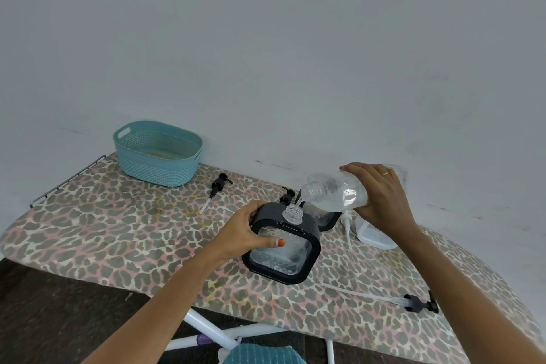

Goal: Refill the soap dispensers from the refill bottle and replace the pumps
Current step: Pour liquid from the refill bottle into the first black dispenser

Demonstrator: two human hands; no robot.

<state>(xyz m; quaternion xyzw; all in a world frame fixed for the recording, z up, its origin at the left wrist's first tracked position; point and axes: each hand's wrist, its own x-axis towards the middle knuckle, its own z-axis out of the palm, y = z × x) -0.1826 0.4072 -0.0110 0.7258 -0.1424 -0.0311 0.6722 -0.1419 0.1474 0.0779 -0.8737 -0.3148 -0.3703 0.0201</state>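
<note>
Near the middle of the ironing board (103, 230), the left grip (248, 233) clasped the side of a black-framed clear soap dispenser (283, 248). The right grip (381, 198) held the refill bottle (336, 192) tipped just above it, a thin stream running into the open neck. A second dispenser (325, 220) stood just behind, one black pump (217, 186) lay toward the far edge, another pump (419, 301) by the near edge, and a blue basket (158, 154) sat at the far left corner.
</note>
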